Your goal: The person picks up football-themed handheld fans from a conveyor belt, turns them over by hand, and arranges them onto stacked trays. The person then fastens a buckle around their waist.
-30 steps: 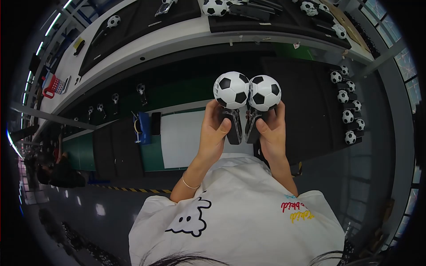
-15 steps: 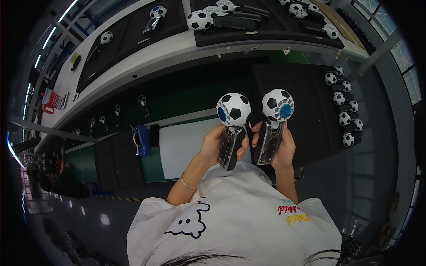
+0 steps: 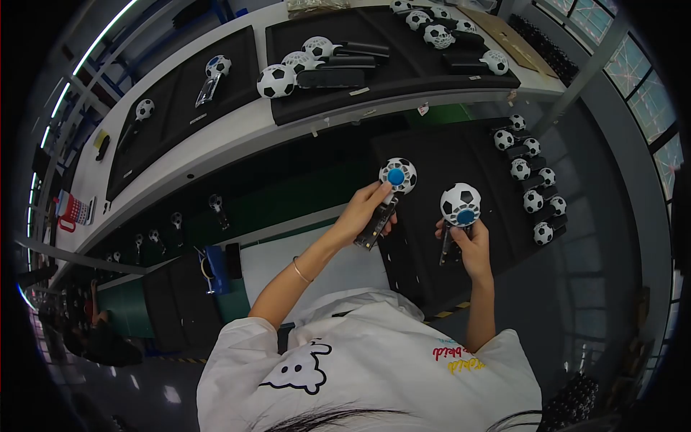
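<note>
My left hand (image 3: 362, 213) is wrapped round a football-headed device (image 3: 398, 176) with a blue disc on its ball and a dark handle slanting down. In my right hand (image 3: 473, 247) is a second such device (image 3: 461, 204), its ball upright and its blue disc low on the front. The two devices are apart, over the black mat (image 3: 432, 273). Each hand's fingers close round the dark handle just below the ball.
Several football-headed devices (image 3: 520, 170) line the black mat's right side. More lie on the upper shelf (image 3: 245, 137), near a red cup (image 3: 70, 211). A blue tool (image 3: 214, 270) stands left of a white sheet (image 3: 309, 266). A person (image 3: 108, 338) is at far left.
Both devices have turned to show blue discs and have moved apart. My left hand has tilted its device. The view has shifted, showing more of the upper shelf.
</note>
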### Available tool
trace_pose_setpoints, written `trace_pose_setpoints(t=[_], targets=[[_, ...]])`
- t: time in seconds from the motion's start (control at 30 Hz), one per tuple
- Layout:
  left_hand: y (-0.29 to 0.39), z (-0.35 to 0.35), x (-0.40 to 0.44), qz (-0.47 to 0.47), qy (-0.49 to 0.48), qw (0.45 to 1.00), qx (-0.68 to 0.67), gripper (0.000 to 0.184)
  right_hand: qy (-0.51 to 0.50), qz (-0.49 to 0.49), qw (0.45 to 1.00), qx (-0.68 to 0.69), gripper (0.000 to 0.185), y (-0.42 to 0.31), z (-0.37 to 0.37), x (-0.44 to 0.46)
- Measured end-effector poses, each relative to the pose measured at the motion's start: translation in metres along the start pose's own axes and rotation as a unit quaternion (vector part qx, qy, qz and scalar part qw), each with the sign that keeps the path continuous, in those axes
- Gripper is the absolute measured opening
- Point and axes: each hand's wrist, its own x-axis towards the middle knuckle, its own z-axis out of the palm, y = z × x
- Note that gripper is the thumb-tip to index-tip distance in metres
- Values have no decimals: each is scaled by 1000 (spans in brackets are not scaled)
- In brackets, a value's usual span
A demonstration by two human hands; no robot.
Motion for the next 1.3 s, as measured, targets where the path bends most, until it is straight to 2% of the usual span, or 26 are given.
trace_pose_setpoints(t=[0.03, 0.07, 0.1, 0.17, 0.2, 0.23, 0.27, 0.33, 0.47, 0.5, 0.53, 0.57, 0.63, 0.7, 0.77, 0.83, 0.87, 0.93, 0.97, 1.03, 1.07, 1.13, 1.17, 1.2, 1.23, 1.3], targets=[[7, -2, 21, -12, -9, 999, 50, 42, -16, -40, 996, -81, 21, 1, -5, 9], [11, -6, 43, -25, -17, 995, 99, 43, -14, -45, 995, -83, 21, -4, -6, 18], [3, -15, 76, 17, -8, 980, 197, 45, -38, -58, 969, -237, 22, -13, -7, 28], [-6, -24, 128, 127, 20, 919, 372, 50, -49, -116, 864, -487, 31, -27, -1, 50], [-1, -23, 144, 196, 40, 872, 446, 50, -47, -120, 862, -490, 31, -25, -1, 62], [5, -22, 157, 154, 37, 877, 453, 59, -38, -185, 802, -566, 31, -16, -2, 77], [8, -23, 166, 157, 36, 877, 452, 59, -28, -246, 732, -635, 30, -4, -4, 91], [1, -30, 184, 189, 33, 818, 543, 59, -8, -242, 730, -639, 31, 23, -12, 122], [3, -44, 158, 179, 37, 793, 582, 58, 14, -243, 730, -639, 42, 69, 4, 149], [-10, -57, 156, 222, 38, 796, 561, 58, 13, -243, 731, -637, 42, 70, 13, 149], [-14, -66, 148, 266, 40, 799, 539, 57, 26, -247, 763, -597, 42, 70, 22, 147], [-19, -73, 140, 263, 41, 800, 538, 57, 38, -249, 793, -555, 42, 69, 29, 145], [-21, -81, 115, 229, 78, 846, 475, 53, 38, -245, 799, -548, 42, 71, 35, 142], [-36, -97, 95, 245, 102, 871, 413, 50, 35, -240, 806, -540, 41, 71, 43, 135], [-61, -122, 75, 260, 133, 889, 354, 48, 54, -231, 873, -426, 42, 56, 56, 124], [-101, -162, 52, 198, 199, 909, 309, 45, 58, -212, 883, -415, 32, 40, 74, 96], [-117, -182, 39, 189, 217, 906, 311, 45, 51, -214, 886, -408, 29, 37, 82, 81], [-152, -224, 11, 56, 318, 876, 359, 39, 5, -170, 916, -363, 26, 36, 102, 46], [-170, -246, -2, 47, 334, 871, 356, 39, -26, -135, 930, -340, 26, 43, 112, 30], [-202, -290, -27, -53, 432, 799, 415, 39, -89, -70, 941, -318, 27, 60, 130, 4], [-214, -309, -39, -59, 440, 796, 412, 39, -120, -40, 940, -318, 27, 71, 137, -5], [-224, -336, -59, -184, 504, 681, 499, 45, -152, -16, 918, -366, 28, 84, 146, -15], [-224, -345, -65, -186, 507, 679, 497, 45, -165, 37, 923, -347, 27, 90, 147, -17], [-221, -352, -70, -261, 524, 646, 490, 50, -176, 88, 924, -328, 27, 95, 148, -16], [-218, -359, -74, -335, 535, 610, 479, 54, -179, 86, 923, -329, 27, 97, 148, -13], [-218, -374, -79, -345, 539, 607, 472, 57, -193, 64, 910, -362, 26, 102, 145, -5]])
